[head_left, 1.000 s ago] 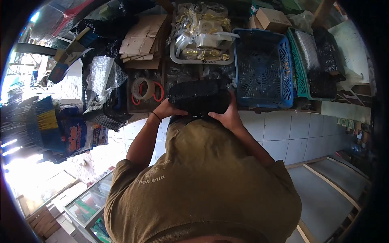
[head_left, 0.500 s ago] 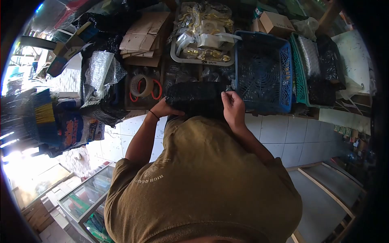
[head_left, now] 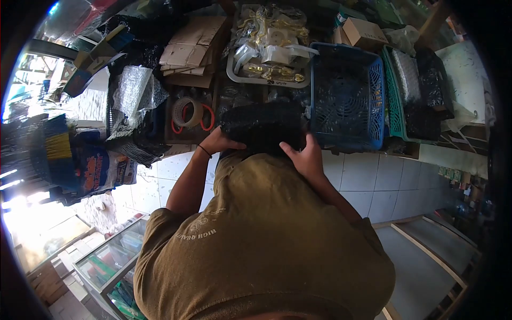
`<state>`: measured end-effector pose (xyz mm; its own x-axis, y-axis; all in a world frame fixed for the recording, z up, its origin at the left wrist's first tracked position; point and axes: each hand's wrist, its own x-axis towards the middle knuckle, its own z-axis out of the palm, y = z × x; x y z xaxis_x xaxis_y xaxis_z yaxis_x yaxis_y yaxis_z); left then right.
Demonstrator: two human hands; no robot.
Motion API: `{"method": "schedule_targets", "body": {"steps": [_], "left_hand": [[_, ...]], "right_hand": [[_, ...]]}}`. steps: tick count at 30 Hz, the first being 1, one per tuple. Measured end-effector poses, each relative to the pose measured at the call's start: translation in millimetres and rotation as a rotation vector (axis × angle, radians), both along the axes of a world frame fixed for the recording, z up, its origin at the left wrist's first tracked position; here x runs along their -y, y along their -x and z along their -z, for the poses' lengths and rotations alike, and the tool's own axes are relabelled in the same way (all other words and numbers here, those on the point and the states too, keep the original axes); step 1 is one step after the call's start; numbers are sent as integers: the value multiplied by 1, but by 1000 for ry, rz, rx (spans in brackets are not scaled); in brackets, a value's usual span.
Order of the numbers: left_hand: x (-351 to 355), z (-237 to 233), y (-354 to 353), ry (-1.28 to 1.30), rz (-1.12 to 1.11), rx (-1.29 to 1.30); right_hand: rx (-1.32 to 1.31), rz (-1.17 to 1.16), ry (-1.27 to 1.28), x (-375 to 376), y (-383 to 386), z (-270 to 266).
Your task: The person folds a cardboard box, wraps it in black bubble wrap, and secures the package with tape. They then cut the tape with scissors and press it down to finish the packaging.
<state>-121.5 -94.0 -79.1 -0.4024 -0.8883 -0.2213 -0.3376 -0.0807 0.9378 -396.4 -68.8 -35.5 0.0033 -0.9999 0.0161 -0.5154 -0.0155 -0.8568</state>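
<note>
A black plastic-wrapped package (head_left: 261, 120) is held in front of my chest, at the near edge of the work surface. My left hand (head_left: 217, 142) grips its left end, thumb along the near side and the other fingers mostly hidden. At the right end, my right hand (head_left: 306, 156) holds the package with its thumb on the near side; some of its fingers are hidden behind the wrapping. Just left of the package lie a roll of tape (head_left: 188, 113) and a red-orange ring-shaped handle (head_left: 206, 118).
A blue plastic basket (head_left: 375, 101) stands right of the package, beside a green basket (head_left: 393, 98) with wrapped items. Behind is a white tray (head_left: 266, 81) of bagged gold-coloured parts. Folded cardboard (head_left: 186, 50) and bubble wrap (head_left: 132, 90) are at left.
My right hand has gone from a pinch at the package's right corner to gripping its right end with the thumb spread. The package has tilted slightly; my left hand keeps its hold.
</note>
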Motion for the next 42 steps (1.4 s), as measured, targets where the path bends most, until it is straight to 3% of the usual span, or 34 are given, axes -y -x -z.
{"method": "schedule_targets", "body": {"steps": [3, 6, 9, 12, 18, 21, 25, 27, 31, 34, 36, 42], "left_hand": [[2, 4, 2, -10, -45, -72], [3, 1, 2, -58, 0, -26], [2, 2, 8, 11, -30, -173], [4, 11, 8, 246, -94, -170], [7, 27, 2, 574, 2, 163], [4, 24, 2, 503, -52, 51], [0, 27, 1, 577, -52, 140], [-5, 23, 2, 421, -203, 50], [-9, 43, 2, 438, -334, 122], [-9, 46, 0, 381, -393, -42], [-12, 42, -3, 309, -415, 107], [-14, 41, 2, 336, -498, 199]], "right_hand": [[-271, -60, -150, -6, -4, 7], [-205, -38, -126, -4, -7, 8], [-218, -46, 2, -3, -7, 30], [-212, -70, -41, -1, -6, 49], [27, -6, 31, 5, -11, 66], [45, -41, 101, 6, -10, 93], [55, -74, 97, 6, -13, 99], [24, -34, 138, 5, -16, 101], [18, -12, 128, 5, -18, 111], [-60, 49, 141, 2, -25, 101], [-35, 104, 165, -1, -33, 90], [-198, 196, 76, -3, -34, 91]]}}
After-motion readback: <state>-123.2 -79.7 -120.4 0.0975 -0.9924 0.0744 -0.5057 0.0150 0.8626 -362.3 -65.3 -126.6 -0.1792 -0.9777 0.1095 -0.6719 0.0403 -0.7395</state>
